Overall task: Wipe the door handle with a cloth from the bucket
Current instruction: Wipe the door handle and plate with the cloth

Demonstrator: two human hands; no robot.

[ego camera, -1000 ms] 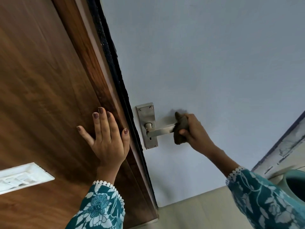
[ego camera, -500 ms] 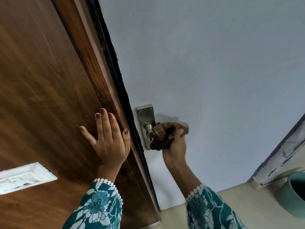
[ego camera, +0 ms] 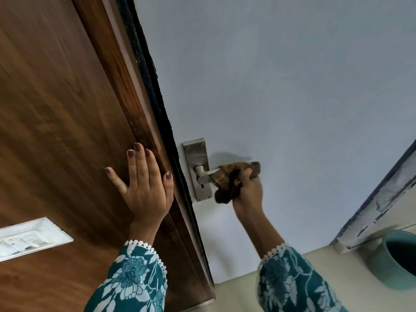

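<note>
Head view shows the wiping under way. The right hand (ego camera: 248, 192) has its grip pinching a bunched brown cloth (ego camera: 231, 179) around the outer part of the door handle (ego camera: 206, 173), at about 3 o'clock from the steel backplate (ego camera: 198, 168). Cloth covers the lever's free end; only the short stretch next to the spindle shows bare. The left hand (ego camera: 144, 185) lies flat on the brown wooden door (ego camera: 56, 131), at 9 o'clock from the handle, fingers spread and holding nothing, apparently steadying the door.

As a judgement, the cloth is already out of the bucket and on the lever, so fetching is done and rubbing is mid-course. What seems left is the inner stub by the spindle, perhaps the backplate, and possibly returning the cloth. Whether the covered part is clean cannot be told.

Counted: 2 hands, 1 cloth, 1 handle, 1 backplate, 1 door, and 1 teal bucket (ego camera: 391, 266) on the floor at 4 o'clock, partly cut by the frame edge.
</note>
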